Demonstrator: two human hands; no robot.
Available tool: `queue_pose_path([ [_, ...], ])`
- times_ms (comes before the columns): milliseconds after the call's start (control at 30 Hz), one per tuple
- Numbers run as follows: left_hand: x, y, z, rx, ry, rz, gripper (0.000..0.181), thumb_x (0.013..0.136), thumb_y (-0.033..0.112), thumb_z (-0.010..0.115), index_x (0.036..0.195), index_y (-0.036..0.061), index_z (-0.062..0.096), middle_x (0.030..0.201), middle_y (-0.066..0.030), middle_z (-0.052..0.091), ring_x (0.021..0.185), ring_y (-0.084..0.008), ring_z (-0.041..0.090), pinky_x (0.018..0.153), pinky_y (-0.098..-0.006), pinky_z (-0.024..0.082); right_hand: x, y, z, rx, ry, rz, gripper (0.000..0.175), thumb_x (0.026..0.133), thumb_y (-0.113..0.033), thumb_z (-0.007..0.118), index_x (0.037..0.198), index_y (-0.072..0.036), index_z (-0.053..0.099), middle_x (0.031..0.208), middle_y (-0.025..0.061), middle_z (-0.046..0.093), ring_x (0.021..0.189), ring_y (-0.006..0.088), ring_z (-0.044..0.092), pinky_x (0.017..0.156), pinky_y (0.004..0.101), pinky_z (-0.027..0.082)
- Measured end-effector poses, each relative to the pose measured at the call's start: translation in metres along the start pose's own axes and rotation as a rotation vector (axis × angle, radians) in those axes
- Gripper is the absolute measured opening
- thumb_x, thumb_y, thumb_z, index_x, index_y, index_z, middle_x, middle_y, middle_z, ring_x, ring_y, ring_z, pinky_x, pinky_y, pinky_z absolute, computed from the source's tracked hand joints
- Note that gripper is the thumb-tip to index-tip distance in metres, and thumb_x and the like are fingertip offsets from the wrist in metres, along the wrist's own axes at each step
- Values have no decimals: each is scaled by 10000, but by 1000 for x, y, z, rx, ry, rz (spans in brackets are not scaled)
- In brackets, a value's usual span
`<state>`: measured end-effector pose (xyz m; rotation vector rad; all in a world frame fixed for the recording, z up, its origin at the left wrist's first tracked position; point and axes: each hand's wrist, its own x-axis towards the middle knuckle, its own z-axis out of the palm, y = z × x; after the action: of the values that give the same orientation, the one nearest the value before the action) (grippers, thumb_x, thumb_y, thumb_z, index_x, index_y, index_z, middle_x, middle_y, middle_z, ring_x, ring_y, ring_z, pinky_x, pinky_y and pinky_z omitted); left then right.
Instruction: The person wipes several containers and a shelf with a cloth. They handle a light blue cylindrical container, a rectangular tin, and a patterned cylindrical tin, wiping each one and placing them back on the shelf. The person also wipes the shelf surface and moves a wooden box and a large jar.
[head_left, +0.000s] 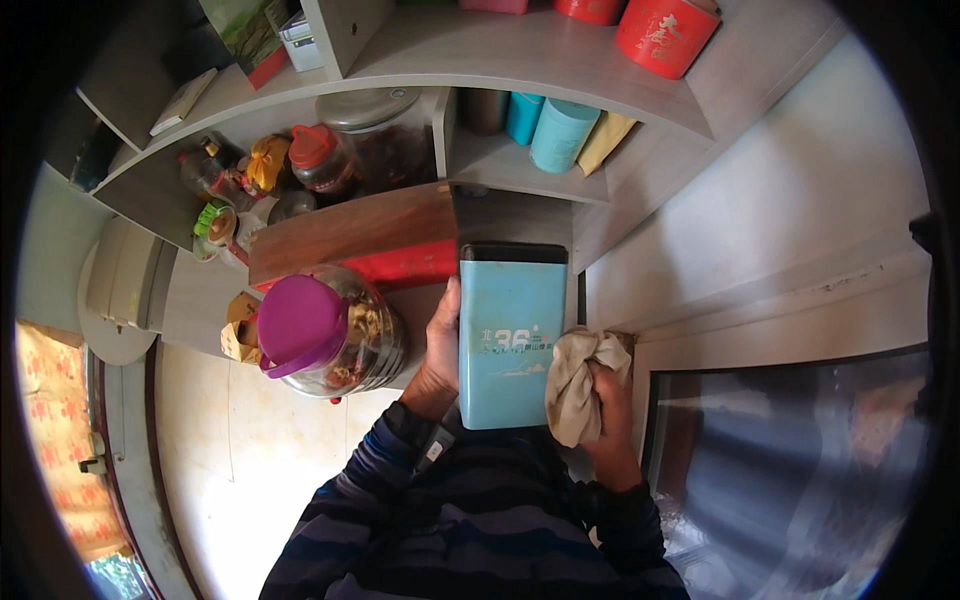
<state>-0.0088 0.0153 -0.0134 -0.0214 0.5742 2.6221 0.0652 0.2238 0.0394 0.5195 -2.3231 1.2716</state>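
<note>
My left hand (442, 349) grips a light blue rectangular canister (510, 315) by its left side, with most of the fingers hidden behind it. The canister has a black lid, white printing and a small mountain drawing on its front. At its lower right edge, my right hand (611, 420) clutches a crumpled beige cloth (581, 386), which meets the canister's side. Left of the canister is a large clear jar (375, 345) with a purple lid (300, 322); dried contents show through its wall. A long wooden box (360, 225) with a red front lies behind the jar.
Ahead stands a grey shelf unit (525, 60) holding red tins (664, 37), a turquoise canister (566, 135), a red-lidded jar (319, 161) and a large grey-lidded jar (382, 142). A dark glossy panel (780, 465) is close on my right. A curtain (64, 435) hangs at far left.
</note>
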Motion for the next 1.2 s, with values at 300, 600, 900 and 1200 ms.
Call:
queue_pose_path([
  [300,-6,12,10,501,205,6,774,1098,676,355,1479,27,539,1380,-172,641,1222,-236,653,1024,-377,570,10,-8,-2,755,140,691,191,986,-23,606,1164,-28,674,1066,43,704,958,135,679,832,296,556],
  [600,-15,5,7,334,145,57,830,1062,694,436,1572,39,437,1457,-194,591,1257,-276,646,1058,-425,567,17,7,9,761,214,695,179,954,-5,647,1130,-32,660,1049,27,675,944,108,644,835,276,528],
  [900,-15,9,8,402,332,61,661,1023,591,640,1264,-25,631,1039,-94,720,903,-176,706,797,-312,592,13,-29,12,409,44,482,221,904,-28,722,1112,-20,649,1033,52,657,947,137,636,852,321,526],
  [1200,-17,-1,11,518,238,14,677,1031,641,595,1229,-2,663,1054,-85,731,921,-136,700,818,-301,587,26,-9,24,113,200,254,242,863,-6,738,1070,-7,612,983,94,647,896,186,644,848,337,530],
])
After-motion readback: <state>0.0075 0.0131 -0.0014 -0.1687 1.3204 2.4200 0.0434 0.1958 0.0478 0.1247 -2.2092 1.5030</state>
